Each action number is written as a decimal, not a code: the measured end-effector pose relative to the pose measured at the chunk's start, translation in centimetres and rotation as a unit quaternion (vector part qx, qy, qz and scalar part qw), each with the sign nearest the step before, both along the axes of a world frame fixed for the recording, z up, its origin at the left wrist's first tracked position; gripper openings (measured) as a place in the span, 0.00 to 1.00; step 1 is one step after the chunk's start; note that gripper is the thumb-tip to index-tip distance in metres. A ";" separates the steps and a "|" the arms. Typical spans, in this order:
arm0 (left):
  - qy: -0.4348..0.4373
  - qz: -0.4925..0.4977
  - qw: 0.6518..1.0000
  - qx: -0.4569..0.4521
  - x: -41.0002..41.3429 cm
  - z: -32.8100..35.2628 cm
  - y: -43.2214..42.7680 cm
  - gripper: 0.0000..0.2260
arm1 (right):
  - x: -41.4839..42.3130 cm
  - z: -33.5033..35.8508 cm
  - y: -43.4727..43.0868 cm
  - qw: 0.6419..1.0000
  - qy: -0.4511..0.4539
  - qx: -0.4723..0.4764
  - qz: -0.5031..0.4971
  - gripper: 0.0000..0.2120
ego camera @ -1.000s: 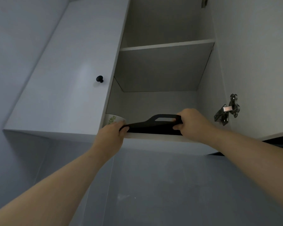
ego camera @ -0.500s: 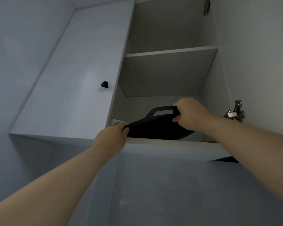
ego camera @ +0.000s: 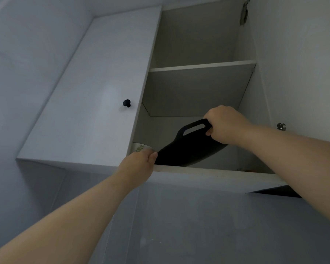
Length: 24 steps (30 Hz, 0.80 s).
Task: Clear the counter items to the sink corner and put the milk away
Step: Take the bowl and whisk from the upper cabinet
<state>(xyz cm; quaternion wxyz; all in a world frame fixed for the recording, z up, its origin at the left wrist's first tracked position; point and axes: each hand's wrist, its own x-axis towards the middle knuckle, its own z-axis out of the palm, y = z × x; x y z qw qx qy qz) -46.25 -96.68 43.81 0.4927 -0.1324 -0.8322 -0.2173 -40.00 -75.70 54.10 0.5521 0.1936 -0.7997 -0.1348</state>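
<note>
R hand (ego camera: 226, 126) raised handle end of black board (ego camera: 187, 151), now tilted steeply vs flat before.

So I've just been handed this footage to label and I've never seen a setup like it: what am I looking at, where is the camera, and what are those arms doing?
There is no machine here: those are a person's two bare arms. The camera is worn on the person's head, so every picture shows roughly what they see, here looking up at a wall cupboard with one side open. The left hand pinches the lower corner of a flat black board. The right hand grips the end with the handle slot. The board is tilted, handle end higher, inside the bottom compartment. Next to its lower corner sits a pale cup with a leaf print, mostly hidden. The closed door on the left has a black knob.
</note>
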 end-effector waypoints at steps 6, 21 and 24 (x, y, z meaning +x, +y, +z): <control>-0.016 -0.073 0.996 0.053 0.4 0.3 -0.3 0.15 | 0.8 -0.5 -0.3 0.997 0.052 0.042 -0.046 0.04; -0.241 -0.501 0.666 0.497 6.9 0.3 3.0 0.34 | 5.1 -3.3 -0.2 0.983 0.165 0.055 -0.055 0.17; -0.248 -0.528 0.642 0.497 8.6 0.8 3.0 0.32 | 6.3 -3.7 -0.7 0.982 0.168 0.087 -0.014 0.22</control>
